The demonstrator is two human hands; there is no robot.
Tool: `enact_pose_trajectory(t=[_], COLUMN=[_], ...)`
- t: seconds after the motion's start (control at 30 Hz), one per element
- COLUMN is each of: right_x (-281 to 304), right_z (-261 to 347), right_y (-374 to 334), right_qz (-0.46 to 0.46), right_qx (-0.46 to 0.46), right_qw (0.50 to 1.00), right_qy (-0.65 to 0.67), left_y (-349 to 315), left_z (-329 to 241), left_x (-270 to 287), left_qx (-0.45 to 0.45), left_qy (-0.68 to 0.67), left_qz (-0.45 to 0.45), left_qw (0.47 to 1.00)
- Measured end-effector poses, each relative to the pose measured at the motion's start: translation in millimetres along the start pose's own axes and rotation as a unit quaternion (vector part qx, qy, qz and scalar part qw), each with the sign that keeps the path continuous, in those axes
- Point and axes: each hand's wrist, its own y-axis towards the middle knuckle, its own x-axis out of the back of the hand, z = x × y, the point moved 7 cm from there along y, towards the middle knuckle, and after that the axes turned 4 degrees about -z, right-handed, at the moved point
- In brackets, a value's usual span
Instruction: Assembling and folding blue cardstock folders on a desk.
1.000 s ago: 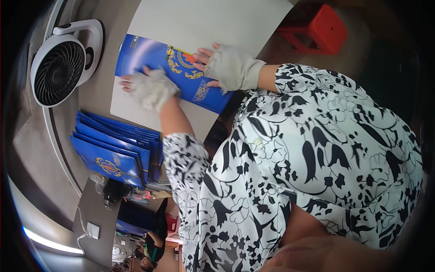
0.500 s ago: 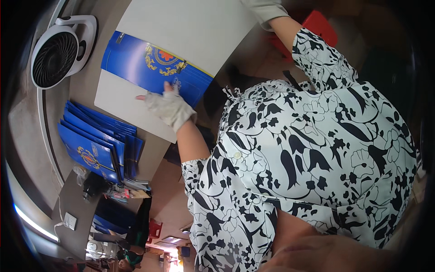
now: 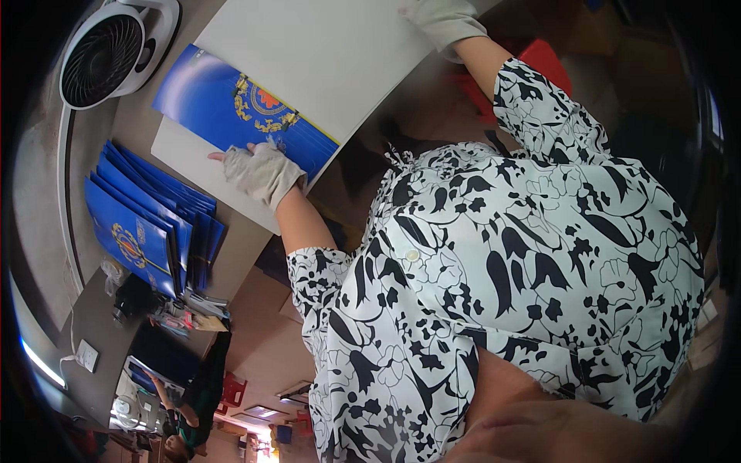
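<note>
A blue printed sheet with a gold ornamental ring and a red centre lies across a large white board on the grey table. My left hand, in a whitish glove with bare fingertips, rests on the lower edge of the blue sheet. Its thumb and a finger show stretched apart, and nothing is gripped in it. At the top, my right hand, gloved the same way, lies at the right edge of the white board. One fingertip shows there; the other fingers are hidden or cut off by the frame.
Left of the board stands a pile of blue printed folders or bags with the same emblem. A white and black fan is at the upper left. Below are small tools and a wall socket. Another person is farther off.
The whole view has shifted, so the fan, pile and board sit farther left and higher. My left hand stays on the blue sheet. More of my right hand has come into view.
</note>
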Motion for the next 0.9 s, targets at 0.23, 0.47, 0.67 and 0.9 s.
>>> enact_pose_trajectory(t=[0.23,0.47,0.67,0.9], right_x=[-30.6,82.9,13.6,-5.2], right_z=[0.1,115.6,166.5,178.4], right_y=[47.3,-74.6,-126.5,-134.8], right_qz=[0.154,0.009,0.011,0.033], right_qx=[0.153,0.485,0.483,0.503], right_qw=[0.974,0.872,0.874,0.863], right_qy=[0.070,0.063,0.047,0.014], left_y=[-1.7,1.7,0.3,-15.9], left_z=[10.8,30.9,13.0,-12.7], left_x=[-1.0,-5.2,-20.7,-23.1], left_qx=[-0.048,-0.199,-0.247,-0.319], left_qy=[0.128,0.353,0.400,0.397], left_qz=[0.044,0.015,0.024,0.033], left_qw=[0.990,0.914,0.882,0.860])
